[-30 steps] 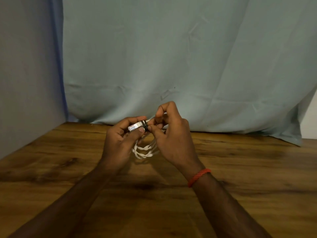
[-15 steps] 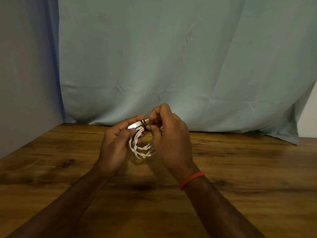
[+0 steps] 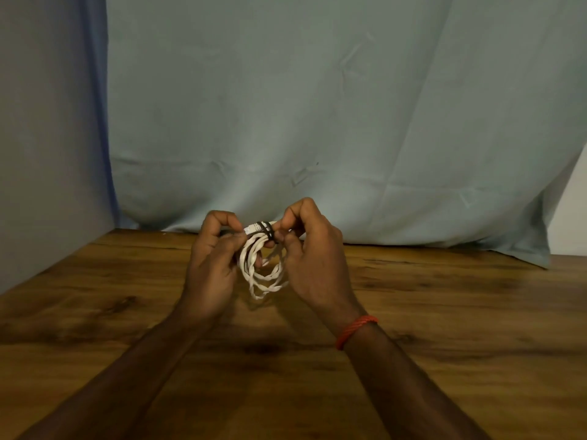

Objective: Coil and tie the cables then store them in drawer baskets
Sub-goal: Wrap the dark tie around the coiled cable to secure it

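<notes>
L hand (image 3: pixel 209 265) & R hand (image 3: pixel 317 258) both curled, fingertips pinching top of coiled cable (image 3: pixel 263 277) from either side. Black tie (image 3: pixel 267 231) wraps it betw. the pinches, just by R fingertips. Loops hang below fingers, over table (image 3: pixel 444 312). Red band (image 3: pixel 355 330) on R wrist.

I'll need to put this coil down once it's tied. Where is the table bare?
The table is bare between the left hand and the grey wall, and between the right hand and the curtain corner. The middle is crowded: both hands grip the white cable coil there.
</notes>
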Tool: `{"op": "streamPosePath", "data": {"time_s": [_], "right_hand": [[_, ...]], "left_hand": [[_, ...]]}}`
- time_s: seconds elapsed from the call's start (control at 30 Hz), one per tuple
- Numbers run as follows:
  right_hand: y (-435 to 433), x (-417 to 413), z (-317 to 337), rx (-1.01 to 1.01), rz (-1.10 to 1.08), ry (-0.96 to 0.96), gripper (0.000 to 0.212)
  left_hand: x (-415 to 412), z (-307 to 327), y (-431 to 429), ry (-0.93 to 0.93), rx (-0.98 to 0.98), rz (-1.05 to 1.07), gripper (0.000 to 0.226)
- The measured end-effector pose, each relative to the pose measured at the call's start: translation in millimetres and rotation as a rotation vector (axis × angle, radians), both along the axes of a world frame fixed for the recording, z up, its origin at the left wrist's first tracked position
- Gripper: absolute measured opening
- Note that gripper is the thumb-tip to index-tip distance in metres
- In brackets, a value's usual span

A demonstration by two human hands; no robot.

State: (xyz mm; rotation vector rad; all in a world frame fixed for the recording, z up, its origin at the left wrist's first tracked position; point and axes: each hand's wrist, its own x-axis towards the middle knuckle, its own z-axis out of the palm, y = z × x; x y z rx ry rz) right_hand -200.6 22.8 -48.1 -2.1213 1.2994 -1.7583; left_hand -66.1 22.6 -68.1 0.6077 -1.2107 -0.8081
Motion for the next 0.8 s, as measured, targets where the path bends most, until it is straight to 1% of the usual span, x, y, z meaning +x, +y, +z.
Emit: {"op": "streamPosePath", "data": {"time_s": [0.1, 0.17, 0.27, 0.4, 0.57, 0.7, 0.8], "right_hand": [[0, -1, -1, 0.021, 0.021, -0.041, 0.049], [0, -2, -1, 0.029, 0.041, -0.066, 0.047], [1, 0, -2, 0.044, 0.068, -0.112, 0.043], [2, 1, -2, 0.071, 0.099, -0.153, 0.041], [5, -1, 2, 0.087, 0.144, -0.19, 0.035], [3, -1, 0, 0.08, 0.142, -0.153, 0.031], [1, -3, -1, 0.054, 0.102, -0.068, 0.033]], "left_hand": [[-2, 0, 1, -0.016, 0.007, -0.024, 0.023], [-2, -1, -1, 0.053, 0.04, -0.09, 0.024], [1, 0, -2, 0.111, 0.062, -0.153, 0.017], [-4, 4, 6, 0.026, 0.017, -0.083, 0.024], [-4, 3, 4, -0.024, -0.002, -0.017, 0.015], [-4, -3, -3, -0.061, 0.022, 0.038, 0.015], [-4, -9, -6, -0.07, 0.072, 0.079, 0.016]]}}
